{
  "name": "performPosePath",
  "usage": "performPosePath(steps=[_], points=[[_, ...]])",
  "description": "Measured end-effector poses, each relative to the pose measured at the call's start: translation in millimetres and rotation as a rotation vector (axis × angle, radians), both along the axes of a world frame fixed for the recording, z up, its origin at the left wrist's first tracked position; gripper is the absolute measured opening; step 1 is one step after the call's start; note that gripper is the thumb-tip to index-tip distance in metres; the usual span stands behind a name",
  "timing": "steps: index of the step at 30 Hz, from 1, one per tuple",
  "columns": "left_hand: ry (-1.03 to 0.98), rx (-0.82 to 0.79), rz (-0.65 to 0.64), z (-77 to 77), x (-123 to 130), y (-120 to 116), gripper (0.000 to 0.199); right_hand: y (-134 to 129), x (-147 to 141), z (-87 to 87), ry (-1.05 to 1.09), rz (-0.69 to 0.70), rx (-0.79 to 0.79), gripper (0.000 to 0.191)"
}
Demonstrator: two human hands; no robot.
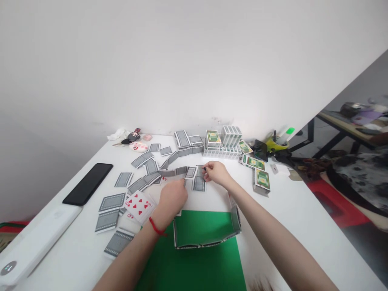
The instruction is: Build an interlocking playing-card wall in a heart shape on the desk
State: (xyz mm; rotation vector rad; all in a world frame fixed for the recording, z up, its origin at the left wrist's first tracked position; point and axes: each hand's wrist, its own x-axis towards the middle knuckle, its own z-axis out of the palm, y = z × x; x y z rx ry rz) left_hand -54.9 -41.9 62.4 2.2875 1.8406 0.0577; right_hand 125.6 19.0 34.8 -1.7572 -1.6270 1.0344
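Note:
Near the table's middle, my right hand [216,173] is closed in a pinch at the edge of a grey-backed playing card [199,184]. My left hand [172,197], with a red string bracelet [157,227], is curled shut beside a row of standing cards [176,172]; its fingertips are mostly hidden, and what they hold cannot be made out. Closer to me, cards stand on edge as a low wall [236,220] around part of a green sheet [203,224]. Loose cards lie left of my left hand, among them a face-up heart card [139,205].
Stacked card decks [222,151] stand at the back by the wall. Green card boxes [261,180] lie to the right, near a yellow-green holder [277,143]. On the left are a black phone [87,184], a long white device [39,242] and a small plush trinket [138,146].

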Motion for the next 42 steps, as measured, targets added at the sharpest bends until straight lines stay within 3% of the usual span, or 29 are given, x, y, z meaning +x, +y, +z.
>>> performPosePath(steps=[3, 7, 13, 16, 20, 25, 30, 33, 39, 42], points=[[-0.085, 0.011, 0.031, -2.3, -1.9, 2.2, 0.028, -1.3, 3.3, 0.9, -0.117, -0.051, 0.043, 0.016], [-0.226, 0.013, 0.035, -4.0, -4.7, 8.9, 0.032, -6.0, -5.2, 4.1, -0.385, -0.021, 0.04, 0.051], [-0.082, 0.044, 0.029, -3.4, -5.9, 9.1, 0.026, -8.6, -28.4, 6.8, -0.532, -0.025, -0.063, 0.105], [-0.045, 0.042, 0.047, -2.9, -7.6, 8.3, 0.026, -3.6, -29.4, 2.4, -0.538, -0.015, -0.059, 0.116], [-0.061, 0.036, 0.05, -1.1, -12.2, 9.6, 0.026, 4.0, -21.6, -5.1, -0.474, 0.038, -0.046, 0.111], [-0.088, -0.028, 0.056, 0.9, -14.9, 10.8, 0.028, 8.8, -13.1, -10.3, -0.43, 0.113, -0.061, 0.091], [-0.147, -0.091, 0.015, 8.8, -20.7, 11.9, 0.028, 21.9, 2.4, -6.1, -0.477, 0.068, 0.046, 0.076], [-0.213, -0.161, 0.006, 18.4, -28.5, 13.0, 0.032, 30.7, 10.3, -0.1, -0.519, 0.108, 0.088, 0.066], [-0.388, -0.356, 0.058, 33.8, -46.8, 13.4, 0.047, 31.6, -1.3, 0.5, -0.555, 0.266, 0.089, 0.082], [-0.467, -0.366, 0.065, 37.1, -51.0, 14.3, 0.046, 30.5, -7.1, -1.8, -0.599, 0.298, 0.051, 0.074]])
